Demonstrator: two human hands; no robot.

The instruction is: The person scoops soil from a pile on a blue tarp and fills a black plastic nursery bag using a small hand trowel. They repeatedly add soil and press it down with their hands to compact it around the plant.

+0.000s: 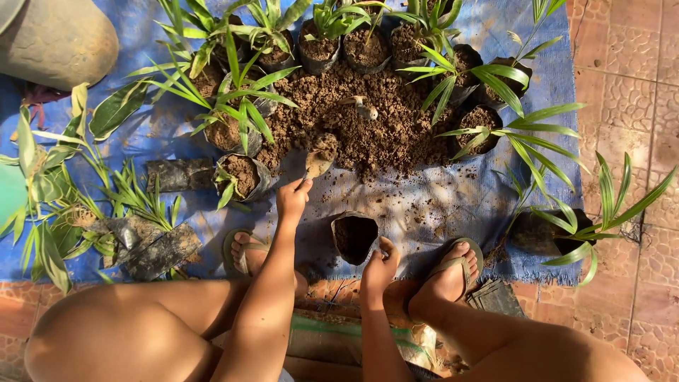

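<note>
Here, the left hand (292, 199) is closed around the handle of a small trowel (317, 160), fingers wrapped tight; the blade carries a load of soil and sits at the near edge of the soil heap (368, 124). The heap occupies the middle of the blue tarp (438, 205), toward its far edge.

The right hand (380, 269) pinches the near rim of an open black grow bag (353, 237), thumb and fingers pressed together on the plastic. The bag stands upright near the tarp's near edge, between the two sandalled feet, partly filled with dark soil.

A second small tool (365, 108) lies on top of the heap, well apart from both hands.

Filled bags with palm seedlings (240, 117) line the far and right edges of the tarp. One filled bag without a tall plant (242, 175) stands just left of the trowel. Flattened empty bags (152, 244) and loose seedlings (134, 194) lie near the left edge. One potted seedling (544, 230) sits at the near right corner.
</note>
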